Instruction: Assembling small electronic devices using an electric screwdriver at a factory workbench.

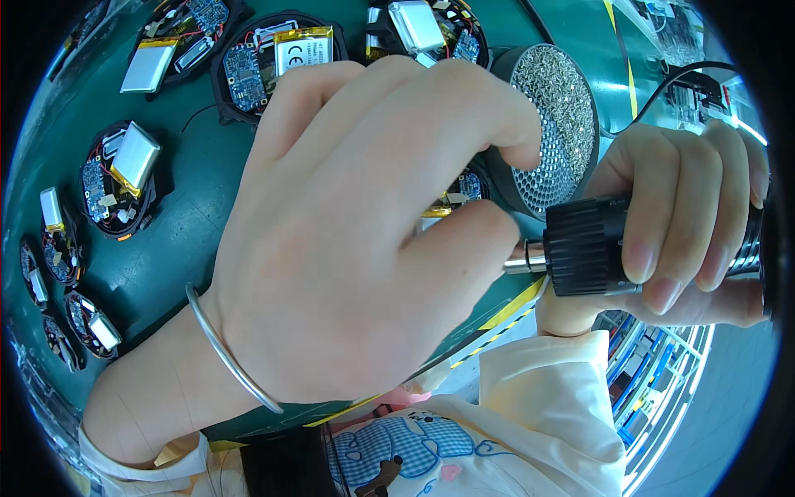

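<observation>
Worker's right hand [687,207] grips a black tool [585,246] next to the outstretched left hand [356,224] at a green tabletop [190,207]

The right hand's fingers wrap around the tool behind its ribbed collar, with the metal tip [530,257] pointing left beside the left thumb; whether they touch is hard to tell. The left hand, a silver bracelet [219,335] at its wrist, hangs back upward with fingers bent, its fingertips partly hidden, so whether it grasps anything cannot be told. Part of a round circuit unit [469,186] shows between its thumb and forefinger. Beyond them, a round grey container [506,174] holds shiny metal pieces [555,83] alongside a honeycomb grid [551,178]. More round units [95,186] with pale batteries [137,153] sit along the tabletop's far and left sides
</observation>
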Demonstrator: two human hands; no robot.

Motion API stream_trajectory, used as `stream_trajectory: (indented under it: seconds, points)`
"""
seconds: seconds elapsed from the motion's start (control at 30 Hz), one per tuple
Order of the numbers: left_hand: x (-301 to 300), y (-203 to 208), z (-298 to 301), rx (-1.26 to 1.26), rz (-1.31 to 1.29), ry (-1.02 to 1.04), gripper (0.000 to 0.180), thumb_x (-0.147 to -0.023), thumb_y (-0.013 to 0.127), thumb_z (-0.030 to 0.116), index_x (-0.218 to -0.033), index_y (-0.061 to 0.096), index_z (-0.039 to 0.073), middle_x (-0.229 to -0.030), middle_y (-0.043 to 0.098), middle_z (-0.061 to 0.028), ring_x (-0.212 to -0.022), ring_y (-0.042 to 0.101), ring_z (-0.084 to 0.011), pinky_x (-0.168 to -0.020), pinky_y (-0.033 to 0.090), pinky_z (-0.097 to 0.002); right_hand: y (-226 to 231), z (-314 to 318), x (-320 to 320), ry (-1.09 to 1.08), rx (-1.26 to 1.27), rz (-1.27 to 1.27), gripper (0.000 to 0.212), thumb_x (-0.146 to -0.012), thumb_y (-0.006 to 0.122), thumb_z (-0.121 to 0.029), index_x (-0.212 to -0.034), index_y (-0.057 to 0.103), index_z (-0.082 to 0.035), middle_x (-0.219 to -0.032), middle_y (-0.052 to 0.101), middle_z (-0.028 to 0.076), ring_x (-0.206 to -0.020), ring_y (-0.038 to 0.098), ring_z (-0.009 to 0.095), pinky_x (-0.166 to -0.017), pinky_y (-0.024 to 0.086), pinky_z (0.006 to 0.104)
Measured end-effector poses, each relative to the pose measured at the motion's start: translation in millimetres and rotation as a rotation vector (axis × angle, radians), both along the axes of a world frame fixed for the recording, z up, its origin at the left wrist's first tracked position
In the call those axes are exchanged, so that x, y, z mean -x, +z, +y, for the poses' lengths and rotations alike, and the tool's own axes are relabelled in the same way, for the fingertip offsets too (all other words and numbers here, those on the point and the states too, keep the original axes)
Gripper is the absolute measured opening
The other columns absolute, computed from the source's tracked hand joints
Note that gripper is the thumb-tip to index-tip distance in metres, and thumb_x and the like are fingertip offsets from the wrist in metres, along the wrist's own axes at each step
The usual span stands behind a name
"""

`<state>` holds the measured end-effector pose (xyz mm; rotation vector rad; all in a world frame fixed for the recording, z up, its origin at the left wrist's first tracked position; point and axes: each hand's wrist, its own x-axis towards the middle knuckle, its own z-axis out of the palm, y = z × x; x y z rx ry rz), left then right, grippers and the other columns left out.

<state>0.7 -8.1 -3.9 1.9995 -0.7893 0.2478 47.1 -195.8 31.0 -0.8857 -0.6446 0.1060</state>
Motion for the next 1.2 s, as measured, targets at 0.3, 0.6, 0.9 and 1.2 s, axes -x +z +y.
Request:
stream_trajectory:
  seconds: [0.3,0.6,0.9,1.2]
  points:
    - [-6.3,1.7,-1.1,-0.007,-0.076,-0.083,0.017,-0.061,0.069,0.012,-0.076,0.066,0.007,-0.094,0.061,-0.0087,-0.084,0.057,-0.0221,-0.076,0.036,-0.0332,2.4,-8.3,-7.5,0.060,-0.033,0.059,0.040,-0.083,0.064,-0.033,-0.085,0.037,-0.004,-0.060,0.054,0.003,-0.048,0.059,0.014,-0.046,0.054,0.0217]
    - [-7.6,8.3,-8.8,0.011,-0.067,-0.125,0.018,-0.059,0.070,0.016,-0.075,0.063,0.008,-0.095,0.063,-0.0087,-0.082,0.057,-0.0204,-0.073,0.033,-0.0321,4.9,-25.9,-13.4,0.183,-0.151,0.125,0.040,-0.072,0.072,-0.013,-0.086,0.037,-0.002,-0.061,0.056,0.006,-0.051,0.061,0.016,-0.047,0.056,0.0212]
    - [-5.7,9.4,-8.2,0.019,-0.076,-0.103,0.018,-0.058,0.070,0.012,-0.075,0.063,0.008,-0.095,0.062,-0.0096,-0.080,0.057,-0.0202,-0.068,0.035,-0.0307,-9.5,-27.7,-19.7,0.260,-0.286,0.160,0.047,-0.059,0.072,0.009,-0.087,0.036,0.000,-0.064,0.059,0.008,-0.052,0.061,0.019,-0.047,0.056,0.0232]
    - [-8.3,6.6,-8.0,0.016,-0.056,-0.082,0.013,-0.058,0.069,0.010,-0.070,0.064,0.008,-0.096,0.059,-0.0112,-0.083,0.055,-0.0224,-0.070,0.040,-0.0301,-7.3,-28.1,-19.7,0.283,-0.304,0.084,0.045,-0.059,0.075,0.002,-0.085,0.038,-0.002,-0.062,0.060,0.008,-0.056,0.062,0.019,-0.052,0.056,0.0250]
